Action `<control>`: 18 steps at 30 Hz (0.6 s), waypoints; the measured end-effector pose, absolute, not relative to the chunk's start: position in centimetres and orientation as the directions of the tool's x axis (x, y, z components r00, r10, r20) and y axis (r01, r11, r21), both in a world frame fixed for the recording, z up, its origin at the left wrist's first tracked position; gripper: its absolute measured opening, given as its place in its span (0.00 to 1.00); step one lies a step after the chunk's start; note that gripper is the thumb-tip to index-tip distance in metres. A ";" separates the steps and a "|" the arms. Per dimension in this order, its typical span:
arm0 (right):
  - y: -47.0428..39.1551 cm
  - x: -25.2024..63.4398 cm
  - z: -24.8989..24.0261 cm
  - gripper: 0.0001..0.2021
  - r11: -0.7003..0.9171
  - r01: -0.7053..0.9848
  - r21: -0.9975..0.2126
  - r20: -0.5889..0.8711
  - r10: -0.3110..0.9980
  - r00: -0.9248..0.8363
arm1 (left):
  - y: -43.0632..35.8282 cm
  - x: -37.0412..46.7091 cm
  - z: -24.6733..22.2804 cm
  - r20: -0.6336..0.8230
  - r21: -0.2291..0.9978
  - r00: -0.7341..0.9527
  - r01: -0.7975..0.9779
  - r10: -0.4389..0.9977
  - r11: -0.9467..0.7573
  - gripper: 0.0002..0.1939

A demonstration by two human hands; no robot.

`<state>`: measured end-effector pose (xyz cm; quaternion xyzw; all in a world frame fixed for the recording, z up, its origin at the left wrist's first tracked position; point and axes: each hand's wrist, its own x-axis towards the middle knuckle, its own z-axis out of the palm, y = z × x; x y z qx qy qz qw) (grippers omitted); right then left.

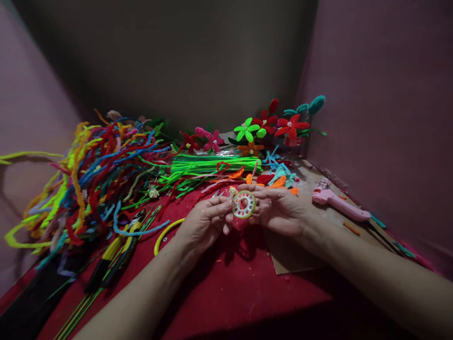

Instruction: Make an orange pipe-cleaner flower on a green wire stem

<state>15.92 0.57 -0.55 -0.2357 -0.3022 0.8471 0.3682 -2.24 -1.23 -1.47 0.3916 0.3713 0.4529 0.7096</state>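
Note:
My right hand (279, 208) holds a roll of yellowish-green tape (253, 205) with a white, hole-patterned core, upright and facing me. Pinched in my left hand (208, 217) is a small bunch of pale yellow flower stamens (232, 190), right beside the roll. The two hands nearly meet over the red tabletop (226, 283). Just behind them lie orange petal shapes (279, 182) made of pipe cleaner. Partly covered by my left wrist is a yellow loop-shaped handle (161, 238).
A large tangle of coloured pipe cleaners (92, 174) fills the left. Green pipe cleaners (212, 164) lie behind my hands, with finished fuzzy flowers (247, 130) farther back. Yellow-and-black pliers (118, 250) rest over thin green stems at left. A pink glue gun (339, 202) lies on a board (297, 259) at right.

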 end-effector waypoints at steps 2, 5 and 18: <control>0.9 15.7 -0.6 0.12 -0.533 -0.461 -0.710 -0.189 0.775 -0.604 | -1.2 -2.4 -1.4 -0.168 0.917 0.300 -0.301 0.939 0.260 0.09; 1.0 15.4 -1.2 0.10 -0.567 -0.417 -0.711 -0.229 0.747 -0.625 | -1.3 -2.5 -1.3 -0.169 0.952 0.322 -0.191 0.931 0.239 0.08; -0.3 15.0 -2.8 0.18 -0.316 -0.402 -0.860 -0.054 0.838 -0.542 | -0.7 -3.0 -1.6 -0.211 0.953 0.303 -0.147 0.929 0.264 0.09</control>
